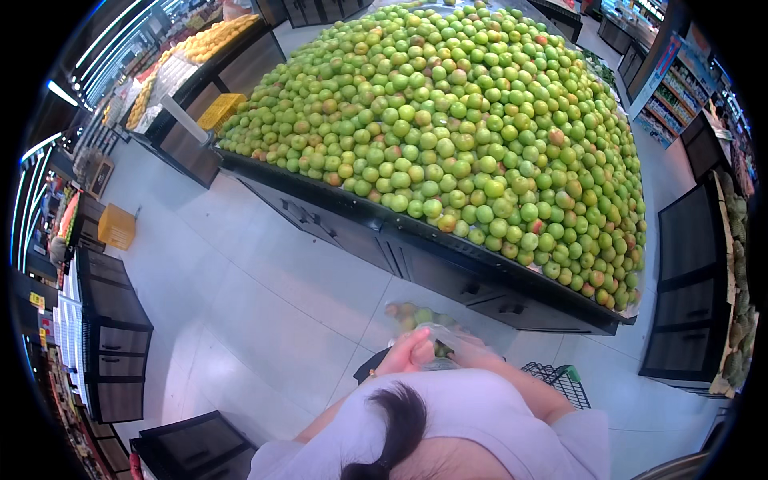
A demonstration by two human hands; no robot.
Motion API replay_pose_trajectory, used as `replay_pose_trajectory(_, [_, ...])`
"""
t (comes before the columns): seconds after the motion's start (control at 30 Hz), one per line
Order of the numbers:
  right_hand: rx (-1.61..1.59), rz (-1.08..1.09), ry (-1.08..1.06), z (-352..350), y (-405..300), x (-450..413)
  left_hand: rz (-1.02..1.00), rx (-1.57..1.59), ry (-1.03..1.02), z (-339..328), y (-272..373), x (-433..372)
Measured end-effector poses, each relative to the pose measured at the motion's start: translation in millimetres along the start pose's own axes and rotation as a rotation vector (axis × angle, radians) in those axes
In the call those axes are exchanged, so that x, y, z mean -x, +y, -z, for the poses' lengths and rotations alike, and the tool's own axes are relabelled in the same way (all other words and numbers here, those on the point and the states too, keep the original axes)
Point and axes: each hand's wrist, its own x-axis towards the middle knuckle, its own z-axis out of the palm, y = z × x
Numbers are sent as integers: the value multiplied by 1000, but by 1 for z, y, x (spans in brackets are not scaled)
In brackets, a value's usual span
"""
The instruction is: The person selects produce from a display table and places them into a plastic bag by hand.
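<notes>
My left hand (414,351) is closed around the gathered film of a clear plastic bag (468,342), in front of my chest. Several green and reddish round fruits, apparently plums (425,316), show through the bag just beyond my fingers. My right hand (480,357) is at the bag's other side; film and blur cover its fingers, so its grip cannot be made out. Ahead of both hands stands a black display stand (360,210), heaped with loose green plums (444,144), some blushed red.
A wire shopping cart (561,381) with a green corner is by my right forearm. Yellow crates (117,227) and a stand of yellow fruit (222,37) are at left. At right, a dark cabinet (690,270) carries rough green produce (735,324). Another dark cabinet (195,447) is lower left.
</notes>
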Motion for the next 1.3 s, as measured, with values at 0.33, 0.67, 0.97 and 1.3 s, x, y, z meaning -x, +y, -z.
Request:
replay_pose_trajectory(0.33, [32, -237, -196, -62, -65, -67, -43, -58, -94, 56, 39, 52])
replay_pose_trajectory(0.67, [-126, 15, -90, -95, -87, -99, -122, -103, -165, 100, 56, 79])
replay_pose_trajectory(0.97, [213, -124, -258, -119, -105, -115, -183, -20, -164, 109, 61, 89])
replay_pose_trajectory(1.3, [303, -107, -269, -145, -83, -106, -90, 31, -218, 116, 50, 76])
